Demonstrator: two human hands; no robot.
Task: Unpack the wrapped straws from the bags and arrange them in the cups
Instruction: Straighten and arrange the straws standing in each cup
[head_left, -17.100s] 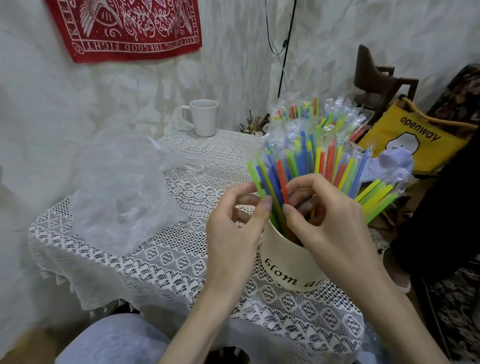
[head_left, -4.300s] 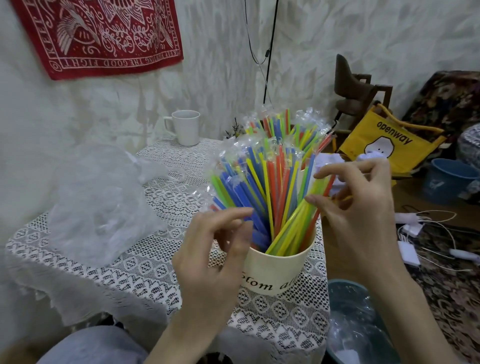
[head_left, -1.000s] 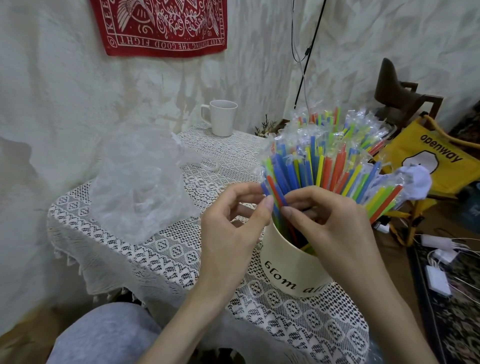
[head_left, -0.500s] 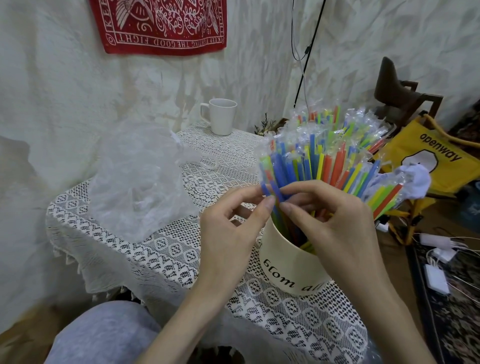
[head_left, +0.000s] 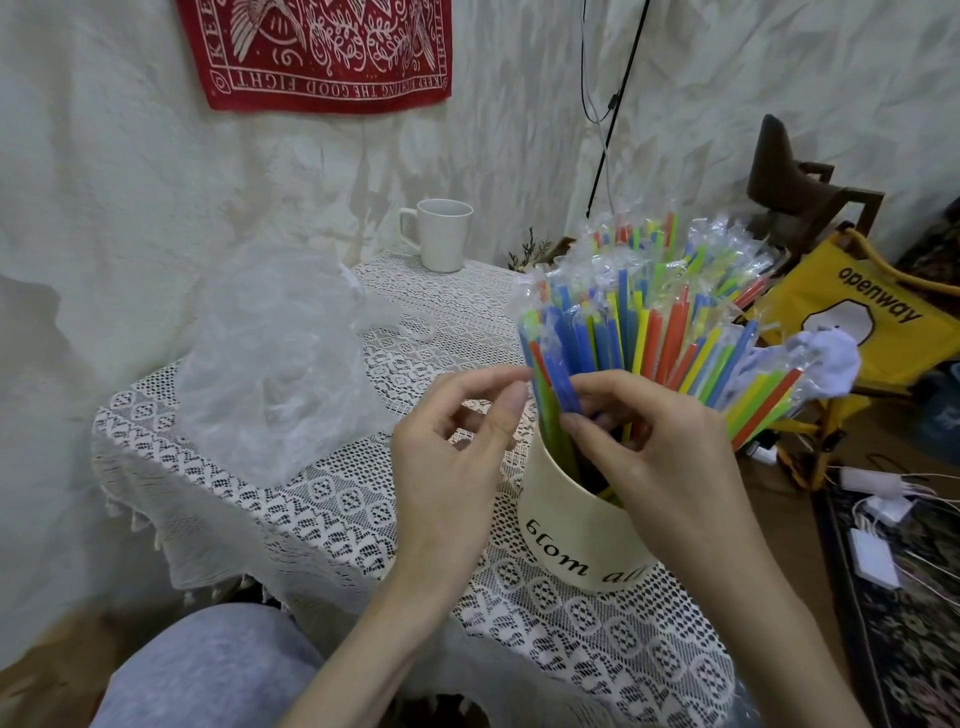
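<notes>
A cream cup (head_left: 582, 535) with black lettering stands near the table's right edge. Many coloured wrapped straws (head_left: 649, 332) fan out of it. A second bundle of wrapped straws (head_left: 691, 249) rises behind it; what holds that bundle is hidden. My right hand (head_left: 665, 462) is over the cup's rim, its thumb and fingers pinching a blue straw low in the bundle. My left hand (head_left: 452, 457) is just left of the cup, thumb and forefinger curled onto the leftmost straws. A white mug (head_left: 441, 234) stands at the table's far side.
A crumpled clear plastic bag (head_left: 275, 358) lies on the left of the lace tablecloth (head_left: 363, 509). To the right are a yellow bag (head_left: 857, 312), a wooden chair (head_left: 795, 192), and chargers and cables (head_left: 878, 519) on the floor. My knee (head_left: 208, 670) is below the table's front edge.
Both hands have stayed at the cup's rim among the straws. My left forefinger has reached up to the bundle's left edge, and my right fingers have closed on a blue straw.
</notes>
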